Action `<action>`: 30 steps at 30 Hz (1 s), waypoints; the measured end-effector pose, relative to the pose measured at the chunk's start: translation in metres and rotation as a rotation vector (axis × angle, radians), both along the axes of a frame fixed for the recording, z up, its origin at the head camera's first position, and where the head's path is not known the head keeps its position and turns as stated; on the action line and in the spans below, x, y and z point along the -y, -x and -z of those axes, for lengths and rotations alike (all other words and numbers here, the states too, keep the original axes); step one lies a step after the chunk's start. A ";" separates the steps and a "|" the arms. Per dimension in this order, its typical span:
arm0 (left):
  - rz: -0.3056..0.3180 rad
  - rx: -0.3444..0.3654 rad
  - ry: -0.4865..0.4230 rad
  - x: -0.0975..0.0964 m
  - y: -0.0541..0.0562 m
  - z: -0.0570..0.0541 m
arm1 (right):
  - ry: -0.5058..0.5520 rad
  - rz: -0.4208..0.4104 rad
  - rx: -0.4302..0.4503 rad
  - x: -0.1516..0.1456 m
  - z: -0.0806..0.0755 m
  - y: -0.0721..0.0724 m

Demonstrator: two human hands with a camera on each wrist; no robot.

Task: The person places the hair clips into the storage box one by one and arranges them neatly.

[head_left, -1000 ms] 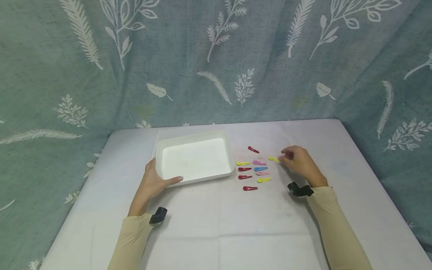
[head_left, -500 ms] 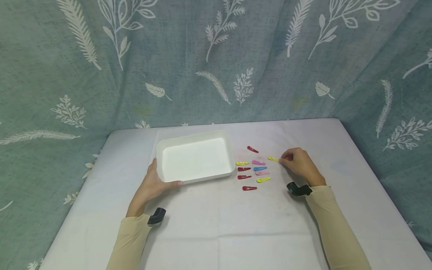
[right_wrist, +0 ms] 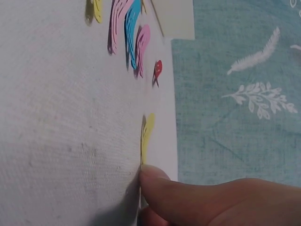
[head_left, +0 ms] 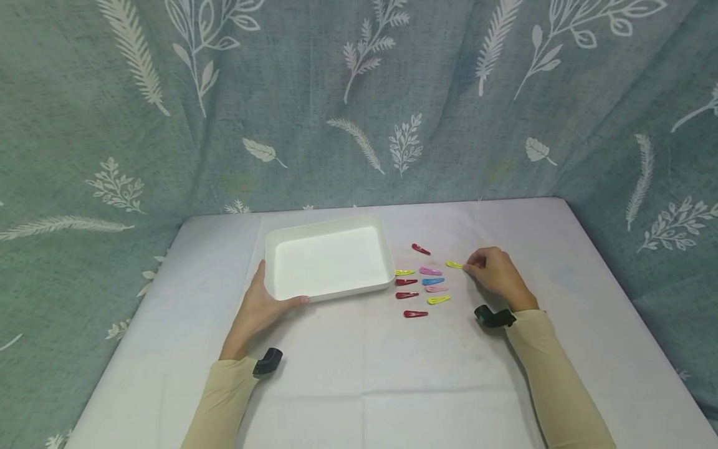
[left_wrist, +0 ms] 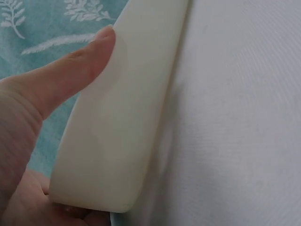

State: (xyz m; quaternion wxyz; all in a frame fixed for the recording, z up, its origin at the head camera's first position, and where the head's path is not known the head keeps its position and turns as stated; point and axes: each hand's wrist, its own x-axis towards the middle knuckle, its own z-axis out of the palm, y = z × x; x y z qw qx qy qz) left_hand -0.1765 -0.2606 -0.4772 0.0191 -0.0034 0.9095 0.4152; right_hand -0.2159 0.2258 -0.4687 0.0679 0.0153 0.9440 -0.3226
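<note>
My left hand (head_left: 260, 315) grips the near left corner of a white rectangular tray (head_left: 331, 262). Its thumb lies along the front wall in the left wrist view, while the other fingers curl round the tray's end (left_wrist: 103, 141) and are partly hidden. At the right, my right hand (head_left: 497, 274) pinches the narrow end of a yellow snap hair clip (head_left: 454, 264) between thumb and finger. That clip (right_wrist: 148, 134) points away from the thumb, low over the cloth, in the right wrist view.
Several hair clips lie between tray and right hand: a blue clip (head_left: 433, 282), a pink clip (head_left: 430, 271), red ones such as the nearest red clip (head_left: 416, 314), and a yellow clip (head_left: 439, 300). White cloth (head_left: 364, 386) covers the table; a patterned curtain (head_left: 314, 137) hangs behind.
The right thumb and finger have closed on the yellow hair clip's end. The tray has shifted slightly right with the left hand, its right edge now reaching the leftmost yellow clip in the head view.
</note>
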 end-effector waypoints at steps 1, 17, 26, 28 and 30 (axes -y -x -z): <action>0.006 -0.013 -0.006 0.000 0.000 0.001 | 0.000 0.005 0.002 0.001 0.000 0.000; 0.011 -0.028 -0.015 0.001 0.000 0.006 | -0.005 0.022 0.051 0.007 0.000 0.001; 0.036 -0.039 -0.053 0.001 0.002 0.008 | -0.014 0.009 0.058 0.008 0.000 -0.001; 0.038 -0.039 -0.054 0.001 0.002 0.008 | -0.009 0.007 0.062 0.008 -0.001 -0.001; 0.038 -0.037 -0.052 0.001 0.001 0.008 | -0.003 0.004 0.064 0.008 -0.002 -0.001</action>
